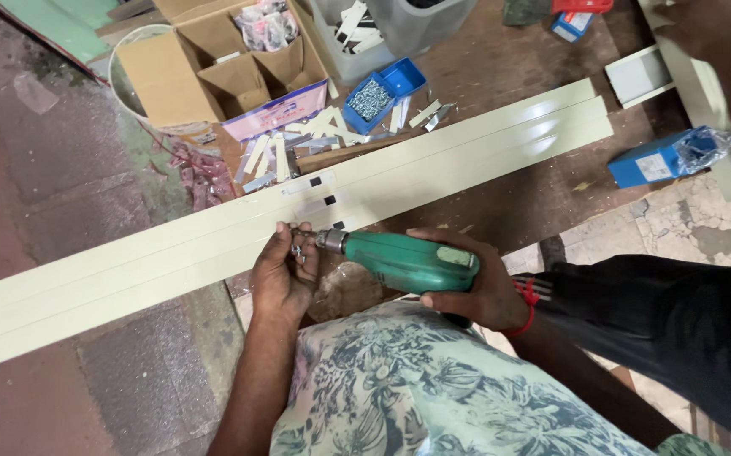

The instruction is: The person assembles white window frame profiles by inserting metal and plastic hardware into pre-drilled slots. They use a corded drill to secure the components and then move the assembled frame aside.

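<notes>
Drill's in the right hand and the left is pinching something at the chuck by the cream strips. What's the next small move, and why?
Probably seat the small screw at the drill tip: the left hand pinches small metal pieces against the chuck, the right hand grips the green body, and the tip lies just short of the cream strips.

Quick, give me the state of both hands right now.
Left hand: closed on small screws, at the drill's chuck.
Right hand: closed around the green power drill.
</notes>
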Demonstrator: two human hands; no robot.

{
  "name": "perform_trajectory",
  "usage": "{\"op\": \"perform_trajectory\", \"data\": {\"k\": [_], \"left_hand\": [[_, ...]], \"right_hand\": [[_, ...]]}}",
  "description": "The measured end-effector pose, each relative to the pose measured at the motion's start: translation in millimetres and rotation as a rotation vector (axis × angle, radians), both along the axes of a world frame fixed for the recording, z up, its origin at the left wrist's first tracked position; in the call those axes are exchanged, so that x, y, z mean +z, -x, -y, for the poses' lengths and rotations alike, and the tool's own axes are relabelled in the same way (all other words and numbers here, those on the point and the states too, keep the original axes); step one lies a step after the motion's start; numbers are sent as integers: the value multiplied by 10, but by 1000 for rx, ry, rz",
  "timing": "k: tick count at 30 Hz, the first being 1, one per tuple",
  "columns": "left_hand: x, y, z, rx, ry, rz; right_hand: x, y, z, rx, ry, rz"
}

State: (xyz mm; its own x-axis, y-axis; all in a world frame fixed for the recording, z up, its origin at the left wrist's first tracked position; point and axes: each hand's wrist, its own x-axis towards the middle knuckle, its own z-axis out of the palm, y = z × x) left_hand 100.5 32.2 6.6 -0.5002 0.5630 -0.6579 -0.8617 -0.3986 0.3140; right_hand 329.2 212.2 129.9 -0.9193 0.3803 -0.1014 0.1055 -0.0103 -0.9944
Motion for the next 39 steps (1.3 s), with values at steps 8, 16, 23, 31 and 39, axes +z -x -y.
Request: {"op": "perform_trajectory", "data": {"k": [8, 16, 23, 31, 39], "left_hand": [[7, 14, -42, -158, 65, -142], [-375, 367, -494, -435, 828, -1249], [-508, 845, -758, -616, 806, -1905], [-565, 855, -778, -515, 749, -1913], [-560, 844, -717, -343, 664, -1985]], "right_hand": [[27, -28, -89, -44, -83, 68], [48, 217, -9, -450, 67, 112], [256, 457, -101, -373, -58, 228], [262, 962, -251, -196, -408, 568], [248, 1201, -303, -127, -460, 596]]}}
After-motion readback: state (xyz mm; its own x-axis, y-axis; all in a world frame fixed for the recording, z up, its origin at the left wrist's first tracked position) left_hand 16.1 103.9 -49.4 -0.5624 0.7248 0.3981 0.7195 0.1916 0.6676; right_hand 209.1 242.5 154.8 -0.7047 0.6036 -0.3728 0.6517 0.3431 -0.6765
